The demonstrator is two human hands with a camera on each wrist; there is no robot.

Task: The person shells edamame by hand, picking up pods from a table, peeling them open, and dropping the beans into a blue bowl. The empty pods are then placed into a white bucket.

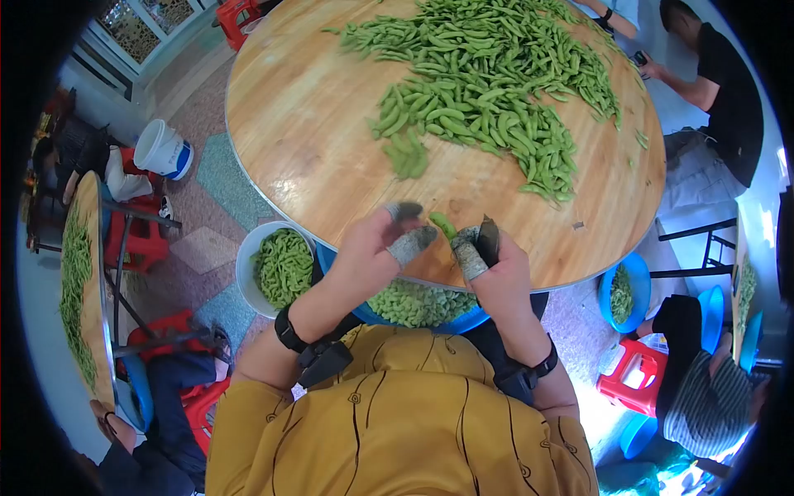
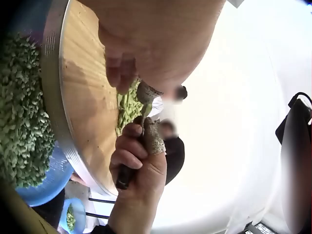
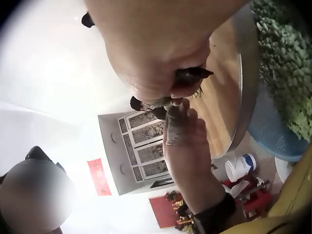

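Over the near edge of the round wooden table [image 1: 306,157], my left hand [image 1: 372,252] pinches a green soybean pod [image 1: 442,223] between wrapped thumb and fingers. My right hand [image 1: 504,269], its thumb also wrapped in grey tape, is close against the pod's other end. In the left wrist view, its fingers curl round the dark handle of a small knife [image 2: 126,178]. Fingers hide most of the blade. Below both hands sits a blue basin [image 1: 470,321] of shelled green beans [image 1: 418,304]. A large heap of pods [image 1: 488,91] covers the table's far side.
A white bucket [image 1: 248,285] full of green pods stands left of my knees. Another white bucket [image 1: 161,150] is farther left by red stools [image 1: 136,244]. People sit or stand around, one in black [image 1: 728,91] at right. A blue basin [image 1: 637,289] lies right.
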